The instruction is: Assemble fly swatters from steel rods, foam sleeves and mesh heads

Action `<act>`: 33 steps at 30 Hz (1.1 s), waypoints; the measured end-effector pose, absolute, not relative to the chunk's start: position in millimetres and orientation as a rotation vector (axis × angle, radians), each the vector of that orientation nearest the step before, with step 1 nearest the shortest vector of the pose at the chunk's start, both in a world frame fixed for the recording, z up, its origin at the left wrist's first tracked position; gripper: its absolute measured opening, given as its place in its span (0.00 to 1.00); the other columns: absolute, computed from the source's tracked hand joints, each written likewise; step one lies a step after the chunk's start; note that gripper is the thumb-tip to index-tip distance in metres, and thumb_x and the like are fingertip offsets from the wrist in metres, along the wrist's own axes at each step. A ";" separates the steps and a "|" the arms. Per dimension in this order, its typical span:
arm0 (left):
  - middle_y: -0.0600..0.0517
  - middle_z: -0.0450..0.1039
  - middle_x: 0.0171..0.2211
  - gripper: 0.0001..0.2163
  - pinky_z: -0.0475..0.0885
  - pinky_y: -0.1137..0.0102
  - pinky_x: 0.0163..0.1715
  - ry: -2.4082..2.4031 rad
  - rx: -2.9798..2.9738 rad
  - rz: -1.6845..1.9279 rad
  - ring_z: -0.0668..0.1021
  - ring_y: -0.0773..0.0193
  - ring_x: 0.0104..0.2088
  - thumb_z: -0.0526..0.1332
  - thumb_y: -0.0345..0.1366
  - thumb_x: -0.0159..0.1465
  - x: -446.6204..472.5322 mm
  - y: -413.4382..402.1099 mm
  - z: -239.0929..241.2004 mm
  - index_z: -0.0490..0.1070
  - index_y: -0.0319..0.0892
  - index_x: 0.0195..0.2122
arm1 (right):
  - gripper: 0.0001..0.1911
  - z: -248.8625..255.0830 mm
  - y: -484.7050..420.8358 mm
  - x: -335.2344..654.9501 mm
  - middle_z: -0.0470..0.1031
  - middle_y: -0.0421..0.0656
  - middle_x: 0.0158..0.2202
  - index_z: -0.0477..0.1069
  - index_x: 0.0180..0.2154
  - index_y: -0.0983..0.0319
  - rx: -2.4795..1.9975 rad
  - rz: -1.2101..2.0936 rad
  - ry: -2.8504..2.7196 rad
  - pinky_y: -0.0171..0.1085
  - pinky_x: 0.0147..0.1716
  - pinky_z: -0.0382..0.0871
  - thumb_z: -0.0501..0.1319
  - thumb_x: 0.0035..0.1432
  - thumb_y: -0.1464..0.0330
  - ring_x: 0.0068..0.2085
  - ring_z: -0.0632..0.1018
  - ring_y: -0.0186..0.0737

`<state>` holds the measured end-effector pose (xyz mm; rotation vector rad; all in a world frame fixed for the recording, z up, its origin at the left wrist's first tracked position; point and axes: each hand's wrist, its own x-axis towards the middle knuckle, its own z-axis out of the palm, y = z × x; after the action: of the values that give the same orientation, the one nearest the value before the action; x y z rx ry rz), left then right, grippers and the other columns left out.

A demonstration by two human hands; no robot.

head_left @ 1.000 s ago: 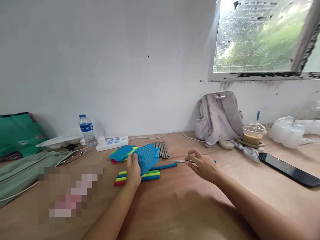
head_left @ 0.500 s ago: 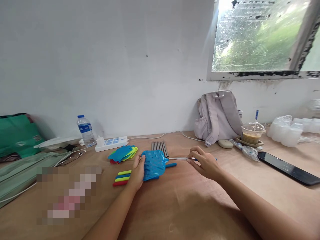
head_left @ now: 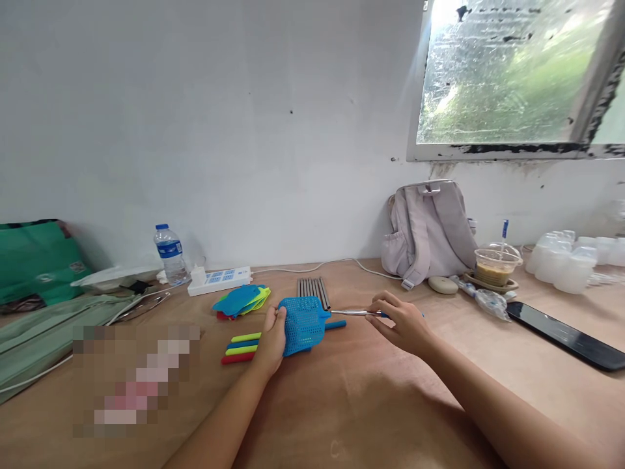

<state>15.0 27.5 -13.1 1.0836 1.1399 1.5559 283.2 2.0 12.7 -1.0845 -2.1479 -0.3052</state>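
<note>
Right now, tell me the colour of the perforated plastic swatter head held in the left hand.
Blue; the perforated plastic swatter head shows best in the head view.

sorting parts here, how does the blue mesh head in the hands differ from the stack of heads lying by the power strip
The blue mesh head is single, held at its left edge by the left hand, with a metal rod at its right end pinched by the right hand. The stack of heads lies untouched on the table, fanned, mixing blue, yellow-green and red, no rods. Both look like flat plastic.
</note>
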 end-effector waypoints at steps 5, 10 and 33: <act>0.54 0.69 0.28 0.18 0.69 0.66 0.34 1.178 1.001 1.621 0.73 0.64 0.29 0.61 0.49 0.49 17.0 29.0 -13.3 0.64 0.42 0.36 | 0.12 12.8 1.8 280.9 0.73 0.43 0.33 0.71 0.33 0.59 -1.096 -0.303 -2.118 0.30 0.26 0.61 0.51 0.59 0.62 0.29 0.74 0.33; 0.53 0.71 0.32 0.20 0.71 0.65 0.34 1.042 1.076 1.543 0.75 0.62 0.32 0.64 0.44 0.48 20.2 21.8 -8.1 0.62 0.42 0.38 | 0.12 14.6 1.4 284.3 0.73 0.43 0.33 0.71 0.34 0.58 -1.043 -0.235 -2.156 0.31 0.28 0.63 0.52 0.58 0.62 0.30 0.74 0.33; 0.50 0.68 0.38 0.25 0.70 0.64 0.39 1.121 1.363 1.600 0.74 0.61 0.37 0.66 0.39 0.46 32.6 -6.2 -9.6 0.57 0.44 0.44 | 0.12 20.1 -5.0 290.6 0.75 0.42 0.32 0.74 0.34 0.57 -0.986 -0.157 -2.231 0.31 0.29 0.65 0.54 0.57 0.60 0.30 0.75 0.33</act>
<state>32.6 -6.2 -9.6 1.3632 1.1208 1.6002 290.6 -5.0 20.1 -0.9862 -2.2308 -0.1571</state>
